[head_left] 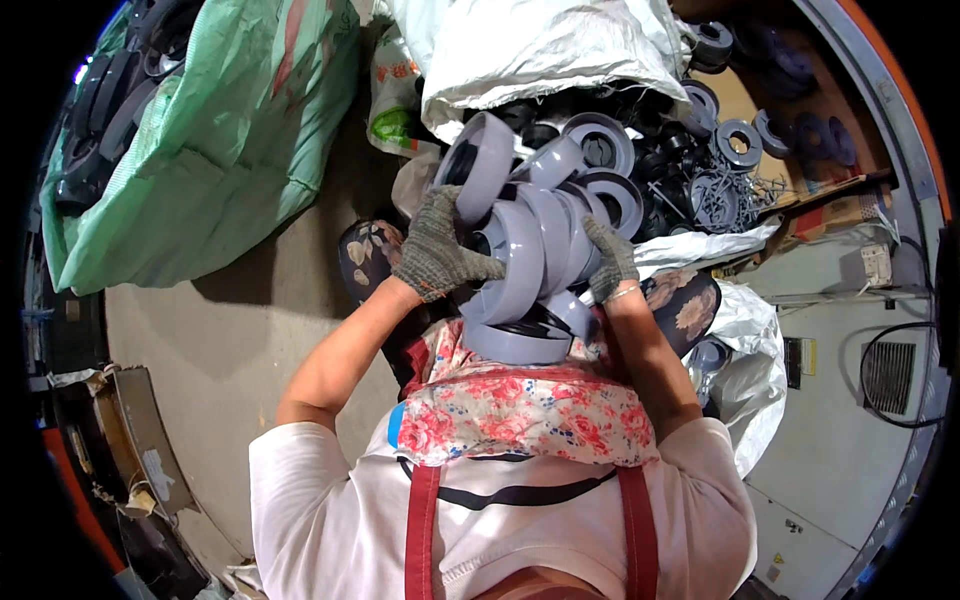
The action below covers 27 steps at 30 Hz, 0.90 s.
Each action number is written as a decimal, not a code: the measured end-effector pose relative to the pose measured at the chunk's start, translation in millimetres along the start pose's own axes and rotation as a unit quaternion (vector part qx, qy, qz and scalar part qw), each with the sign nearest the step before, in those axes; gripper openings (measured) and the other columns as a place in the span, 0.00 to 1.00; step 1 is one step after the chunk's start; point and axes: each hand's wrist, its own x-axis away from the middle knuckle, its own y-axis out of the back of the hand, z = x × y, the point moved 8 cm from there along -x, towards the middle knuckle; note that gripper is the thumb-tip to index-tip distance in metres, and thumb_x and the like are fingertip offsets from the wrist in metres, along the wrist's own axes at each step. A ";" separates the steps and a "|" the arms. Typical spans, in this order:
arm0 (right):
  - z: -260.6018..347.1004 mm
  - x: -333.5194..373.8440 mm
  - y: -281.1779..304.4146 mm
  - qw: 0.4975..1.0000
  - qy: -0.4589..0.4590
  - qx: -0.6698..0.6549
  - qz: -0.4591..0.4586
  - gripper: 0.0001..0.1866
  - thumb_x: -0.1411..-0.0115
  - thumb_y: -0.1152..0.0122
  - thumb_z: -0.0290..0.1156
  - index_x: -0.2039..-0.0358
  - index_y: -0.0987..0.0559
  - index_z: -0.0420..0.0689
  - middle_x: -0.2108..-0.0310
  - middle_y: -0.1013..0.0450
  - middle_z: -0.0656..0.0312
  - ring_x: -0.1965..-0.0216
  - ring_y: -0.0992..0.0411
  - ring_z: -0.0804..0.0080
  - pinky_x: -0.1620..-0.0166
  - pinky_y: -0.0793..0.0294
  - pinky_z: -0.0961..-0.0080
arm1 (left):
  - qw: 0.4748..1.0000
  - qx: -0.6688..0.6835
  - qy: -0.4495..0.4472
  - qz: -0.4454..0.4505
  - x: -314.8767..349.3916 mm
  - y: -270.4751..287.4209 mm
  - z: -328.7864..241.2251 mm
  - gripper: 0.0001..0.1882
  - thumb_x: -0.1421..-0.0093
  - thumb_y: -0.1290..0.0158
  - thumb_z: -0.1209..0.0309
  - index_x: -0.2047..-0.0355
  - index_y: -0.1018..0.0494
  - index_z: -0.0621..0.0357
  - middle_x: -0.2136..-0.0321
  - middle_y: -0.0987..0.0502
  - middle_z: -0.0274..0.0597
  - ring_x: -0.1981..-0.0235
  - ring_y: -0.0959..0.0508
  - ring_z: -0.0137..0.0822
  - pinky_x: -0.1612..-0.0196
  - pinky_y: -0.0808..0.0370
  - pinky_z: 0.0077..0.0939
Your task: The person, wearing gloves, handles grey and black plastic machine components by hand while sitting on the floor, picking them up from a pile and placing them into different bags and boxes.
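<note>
Between my two gloved hands is a bunch of several glossy grey plastic rings, wide bands with dark insides. My left hand, in a dark grey knit glove, grips the left side of the bunch, its thumb lying against a large grey ring. On the other side my right hand, gloved alike, presses against the rings, its fingers partly hidden. A tilted grey ring rises above my left fingers. Another ring rests low against my floral apron.
A white woven sack spills black and grey parts ahead of me. Thin metal pieces lie to its right among more rings. At the far left stands a green woven sack with dark rings. A pale metal cabinet is at right.
</note>
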 end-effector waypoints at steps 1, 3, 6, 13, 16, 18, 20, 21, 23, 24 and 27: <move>22.7 14.3 -7.0 0.995 0.058 0.075 -0.026 0.19 0.52 0.35 0.35 0.62 0.23 0.38 0.65 0.26 0.59 0.64 0.30 0.72 0.59 0.30 0.74 | 0.998 -0.035 -0.058 0.009 -6.0 0.2 -11.7 0.49 0.79 0.30 0.56 0.54 0.38 0.61 0.60 0.34 0.48 0.57 0.33 0.45 0.51 0.36 0.37; 29.0 -3.3 3.7 0.998 0.059 0.012 -0.001 0.19 0.51 0.36 0.36 0.62 0.23 0.38 0.64 0.27 0.59 0.63 0.30 0.70 0.58 0.31 0.74 | 0.988 -0.085 -0.130 0.025 -21.8 -1.3 -47.8 0.50 0.79 0.30 0.54 0.53 0.38 0.61 0.59 0.35 0.49 0.57 0.33 0.45 0.51 0.36 0.36; 45.5 26.8 -41.5 0.993 -0.034 -0.107 0.023 0.16 0.45 0.43 0.35 0.59 0.25 0.41 0.59 0.28 0.60 0.59 0.31 0.66 0.55 0.32 0.70 | 0.986 -0.059 -0.154 0.039 -20.9 0.3 -57.7 0.53 0.80 0.31 0.49 0.52 0.37 0.62 0.59 0.33 0.52 0.56 0.32 0.48 0.51 0.36 0.37; 122.1 98.5 -155.3 0.958 0.216 -0.082 0.173 0.16 0.45 0.47 0.38 0.58 0.25 0.44 0.58 0.29 0.58 0.57 0.31 0.61 0.53 0.33 0.66 | 0.971 -0.135 -0.198 0.003 -46.9 22.5 -123.6 0.54 0.76 0.33 0.49 0.48 0.41 0.62 0.62 0.30 0.51 0.57 0.29 0.47 0.50 0.34 0.35; 189.7 125.9 -232.7 0.869 0.451 0.125 0.161 0.18 0.46 0.47 0.41 0.58 0.25 0.44 0.59 0.28 0.57 0.57 0.31 0.60 0.54 0.33 0.67 | 0.975 -0.134 -0.170 0.053 -47.7 93.7 -189.2 0.51 0.73 0.33 0.51 0.49 0.39 0.62 0.63 0.30 0.50 0.59 0.29 0.45 0.53 0.32 0.32; 213.1 139.5 -306.0 0.770 0.562 0.246 0.176 0.18 0.46 0.47 0.42 0.59 0.25 0.45 0.59 0.28 0.57 0.57 0.31 0.60 0.54 0.33 0.67 | 0.958 0.085 -0.250 0.114 -43.1 150.7 -216.2 0.35 0.59 0.38 0.60 0.51 0.35 0.61 0.62 0.29 0.48 0.59 0.28 0.41 0.54 0.30 0.26; 243.2 164.9 -400.8 0.655 0.645 0.333 0.208 0.19 0.47 0.46 0.44 0.59 0.25 0.45 0.60 0.28 0.56 0.58 0.30 0.59 0.54 0.33 0.67 | 0.947 0.047 -0.315 0.032 -21.2 226.1 -256.2 0.32 0.57 0.40 0.63 0.51 0.35 0.60 0.61 0.29 0.47 0.58 0.29 0.40 0.53 0.31 0.27; 255.6 167.3 -440.1 0.604 0.666 0.389 0.202 0.20 0.47 0.46 0.44 0.59 0.25 0.45 0.60 0.28 0.56 0.58 0.30 0.59 0.54 0.32 0.67 | 0.942 -0.022 -0.334 -0.040 -17.3 257.5 -260.0 0.30 0.56 0.42 0.64 0.51 0.35 0.59 0.60 0.29 0.47 0.57 0.29 0.40 0.52 0.32 0.27; 284.2 181.7 -499.8 0.512 0.684 0.490 0.171 0.20 0.48 0.46 0.46 0.59 0.25 0.46 0.61 0.28 0.55 0.58 0.30 0.59 0.54 0.32 0.68 | 0.902 -0.205 -0.338 -0.177 0.1 308.3 -271.6 0.27 0.53 0.45 0.66 0.51 0.35 0.58 0.58 0.29 0.46 0.55 0.30 0.39 0.50 0.33 0.27; 283.3 169.7 -524.5 0.481 0.676 0.532 0.169 0.21 0.48 0.46 0.47 0.59 0.25 0.46 0.61 0.28 0.55 0.58 0.30 0.58 0.55 0.32 0.68 | 0.876 -0.291 -0.310 -0.227 3.8 332.2 -260.0 0.26 0.52 0.46 0.68 0.51 0.35 0.58 0.58 0.30 0.46 0.54 0.30 0.39 0.50 0.33 0.28; 291.7 166.6 -558.2 0.391 0.671 0.607 0.169 0.22 0.49 0.46 0.49 0.59 0.24 0.47 0.62 0.27 0.54 0.58 0.30 0.58 0.55 0.32 0.68 | 0.800 -0.453 -0.254 -0.299 26.5 374.9 -239.0 0.22 0.48 0.50 0.71 0.50 0.34 0.56 0.55 0.30 0.44 0.51 0.32 0.37 0.47 0.35 0.28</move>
